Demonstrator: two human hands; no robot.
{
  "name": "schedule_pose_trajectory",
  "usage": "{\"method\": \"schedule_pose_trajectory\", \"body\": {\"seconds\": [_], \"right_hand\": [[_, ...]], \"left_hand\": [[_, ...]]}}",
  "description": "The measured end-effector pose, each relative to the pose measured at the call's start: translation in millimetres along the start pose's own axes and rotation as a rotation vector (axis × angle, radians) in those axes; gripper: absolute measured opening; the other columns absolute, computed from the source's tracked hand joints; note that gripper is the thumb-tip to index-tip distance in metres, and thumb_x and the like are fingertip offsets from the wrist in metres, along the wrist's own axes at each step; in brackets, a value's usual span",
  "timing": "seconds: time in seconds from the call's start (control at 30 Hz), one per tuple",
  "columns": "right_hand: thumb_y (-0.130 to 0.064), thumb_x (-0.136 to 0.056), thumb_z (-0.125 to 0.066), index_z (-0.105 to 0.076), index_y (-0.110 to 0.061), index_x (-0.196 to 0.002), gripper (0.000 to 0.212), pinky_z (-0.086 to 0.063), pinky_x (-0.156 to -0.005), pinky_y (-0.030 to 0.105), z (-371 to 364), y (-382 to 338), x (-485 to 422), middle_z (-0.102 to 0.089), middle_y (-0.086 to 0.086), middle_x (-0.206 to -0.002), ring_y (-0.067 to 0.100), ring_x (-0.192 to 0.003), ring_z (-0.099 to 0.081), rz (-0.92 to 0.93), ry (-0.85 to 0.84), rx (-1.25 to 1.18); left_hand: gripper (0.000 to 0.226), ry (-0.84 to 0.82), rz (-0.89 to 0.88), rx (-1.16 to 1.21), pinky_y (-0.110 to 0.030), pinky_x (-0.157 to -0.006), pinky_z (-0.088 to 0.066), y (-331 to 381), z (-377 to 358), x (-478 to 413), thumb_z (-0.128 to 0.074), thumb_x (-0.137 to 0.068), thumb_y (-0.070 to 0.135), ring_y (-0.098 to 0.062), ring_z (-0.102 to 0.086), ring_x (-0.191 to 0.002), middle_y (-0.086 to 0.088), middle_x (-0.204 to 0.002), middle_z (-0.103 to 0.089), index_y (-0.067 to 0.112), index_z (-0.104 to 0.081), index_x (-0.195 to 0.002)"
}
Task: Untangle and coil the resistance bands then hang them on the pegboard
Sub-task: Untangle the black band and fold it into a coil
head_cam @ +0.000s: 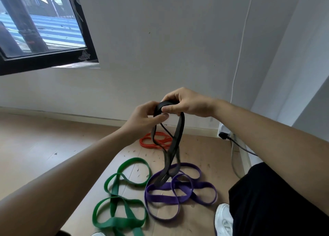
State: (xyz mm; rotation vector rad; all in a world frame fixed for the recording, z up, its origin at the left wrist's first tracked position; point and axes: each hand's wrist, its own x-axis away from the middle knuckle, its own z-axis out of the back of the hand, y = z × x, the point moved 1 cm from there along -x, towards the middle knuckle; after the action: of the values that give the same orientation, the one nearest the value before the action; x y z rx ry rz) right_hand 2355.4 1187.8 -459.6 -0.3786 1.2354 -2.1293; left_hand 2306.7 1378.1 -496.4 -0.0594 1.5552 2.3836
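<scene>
Matt rubbery black band (178,138); matt brown cardboard sheet (204,157) beneath.

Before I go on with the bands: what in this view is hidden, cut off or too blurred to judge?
- Pegboard: not in the head view.
- Black band: its top is covered by the left hand and right hand; its lower loops are motion-blurred, so the twists are unclear.
- Green band: cut off by the bottom edge.
- Orange band: partly behind the black band.
- Purple band: crossings under the black band are hidden.

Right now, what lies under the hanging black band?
The black band, pinched by the left hand and right hand, dangles over the purple band on brown floor covering. Its lower loops hide part of the purple band and orange band.
</scene>
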Motion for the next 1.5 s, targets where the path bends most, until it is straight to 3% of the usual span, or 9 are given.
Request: {"method": "schedule_pose_trajectory", "body": {"seconds": [0.13, 0.3, 0.47, 0.57, 0.7, 0.8, 1.1, 1.27, 1.5], "right_hand": [[-0.012, -0.092, -0.072, -0.068, 0.004, -0.108, 0.023, -0.046, -0.060, 0.026, -7, 0, 0, -0.058, 0.012, -0.082, 0.025, -0.072, -0.050, -0.014, 0.004, -0.032], [0.001, -0.088, -0.073, -0.060, 0.009, -0.113, 0.029, -0.059, -0.080, 0.033, -10, 7, -1, -0.066, 0.013, -0.093, 0.023, -0.084, -0.067, -0.075, 0.003, -0.115], [-0.009, -0.089, -0.076, -0.065, 0.001, -0.110, 0.026, -0.059, -0.093, 0.042, -18, 12, -2, -0.073, 0.010, -0.094, 0.023, -0.090, -0.074, -0.070, -0.016, -0.091], [-0.007, -0.089, -0.074, -0.065, 0.003, -0.113, 0.028, -0.060, -0.089, 0.039, -18, 11, -3, -0.073, 0.011, -0.092, 0.024, -0.088, -0.073, -0.054, 0.040, -0.158], [-0.005, -0.090, -0.073, -0.068, 0.003, -0.109, 0.021, -0.053, -0.070, 0.018, -14, 5, -1, -0.072, 0.006, -0.086, 0.012, -0.078, -0.070, 0.035, 0.150, -0.177], [-0.007, -0.089, -0.074, -0.071, 0.001, -0.110, 0.022, -0.052, -0.073, 0.021, -12, 3, -2, -0.071, 0.003, -0.084, 0.008, -0.075, -0.066, 0.066, 0.201, -0.169], [-0.002, -0.088, -0.074, -0.070, -0.002, -0.116, 0.028, -0.054, -0.089, 0.020, -11, -16, -6, -0.074, 0.006, -0.105, 0.009, -0.099, -0.071, 0.185, 0.306, -0.016], [-0.011, -0.092, -0.073, -0.071, -0.005, -0.115, 0.024, -0.053, -0.082, 0.018, -8, -24, -4, -0.074, 0.000, -0.099, 0.005, -0.091, -0.071, 0.187, 0.257, 0.113], [-0.015, -0.091, -0.074, -0.072, -0.006, -0.109, 0.020, -0.051, -0.076, 0.016, -9, -19, -3, -0.074, -0.001, -0.093, 0.004, -0.083, -0.070, 0.117, 0.206, 0.070]], "left_hand": [[0.013, 0.047, 0.004, -0.017, -0.027, -0.084, -0.056, 2, 8, 0, -0.073, -0.092, 0.019, -0.017, -0.073, -0.088, -0.005, -0.091, -0.075, 0.018, -0.072, -0.105], [0.012, 0.094, -0.005, 0.024, -0.034, -0.089, -0.059, 8, 24, -1, -0.077, -0.087, 0.018, -0.022, -0.074, -0.087, -0.005, -0.090, -0.077, 0.020, -0.075, -0.099], [0.010, 0.140, -0.005, 0.105, -0.043, -0.095, -0.059, 7, 36, 1, -0.074, -0.090, 0.014, -0.019, -0.071, -0.085, 0.002, -0.086, -0.075, 0.017, -0.075, -0.099], [0.010, 0.153, 0.008, 0.114, -0.046, -0.095, -0.058, 6, 44, 4, -0.073, -0.091, 0.015, -0.020, -0.071, -0.084, 0.000, -0.086, -0.073, 0.016, -0.074, -0.101], [0.013, 0.112, 0.049, 0.064, -0.046, -0.096, -0.058, -2, 49, 10, -0.075, -0.089, 0.018, -0.027, -0.074, -0.092, -0.010, -0.093, -0.076, 0.019, -0.074, -0.102], [0.016, 0.073, 0.074, 0.008, -0.045, -0.095, -0.058, -6, 48, 11, -0.076, -0.088, 0.020, -0.026, -0.074, -0.095, -0.012, -0.097, -0.076, 0.019, -0.075, -0.103], [0.013, 0.086, 0.047, -0.020, -0.038, -0.090, -0.061, -5, 31, 8, -0.076, -0.088, 0.022, -0.023, -0.075, -0.090, -0.007, -0.093, -0.076, 0.021, -0.074, -0.101], [0.013, 0.123, 0.023, 0.021, -0.030, -0.079, -0.058, -4, 34, 8, -0.076, -0.088, 0.020, -0.022, -0.074, -0.086, -0.008, -0.090, -0.076, 0.020, -0.075, -0.101], [0.013, 0.131, 0.034, 0.097, -0.040, -0.092, -0.059, -2, 37, 11, -0.076, -0.087, 0.017, -0.027, -0.075, -0.093, -0.006, -0.090, -0.078, 0.022, -0.076, -0.100]]}}
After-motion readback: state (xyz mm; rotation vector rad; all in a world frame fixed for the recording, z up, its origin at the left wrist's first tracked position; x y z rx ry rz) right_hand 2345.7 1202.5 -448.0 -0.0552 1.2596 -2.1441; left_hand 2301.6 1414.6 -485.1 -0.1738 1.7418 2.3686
